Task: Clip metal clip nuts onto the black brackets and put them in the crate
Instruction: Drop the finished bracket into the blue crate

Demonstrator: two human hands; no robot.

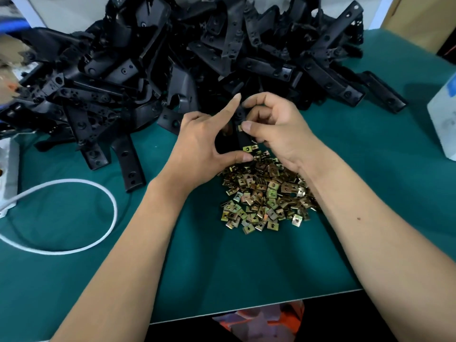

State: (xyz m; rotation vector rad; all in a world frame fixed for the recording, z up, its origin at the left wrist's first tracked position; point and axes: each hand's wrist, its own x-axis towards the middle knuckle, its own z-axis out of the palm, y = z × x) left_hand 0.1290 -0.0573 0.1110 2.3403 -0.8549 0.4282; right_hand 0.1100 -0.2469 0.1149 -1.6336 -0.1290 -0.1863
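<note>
A black bracket stands upright between both hands above the green table. My left hand grips its lower part, thumb near a clip nut fitted at the bottom. My right hand pinches a small brass clip nut against the bracket's middle. A heap of loose clip nuts lies just below the hands. A big pile of black brackets fills the back of the table. No crate is in view.
A white cable loops on the green mat at the left. A white box stands at the right edge. The table's front edge runs below my forearms.
</note>
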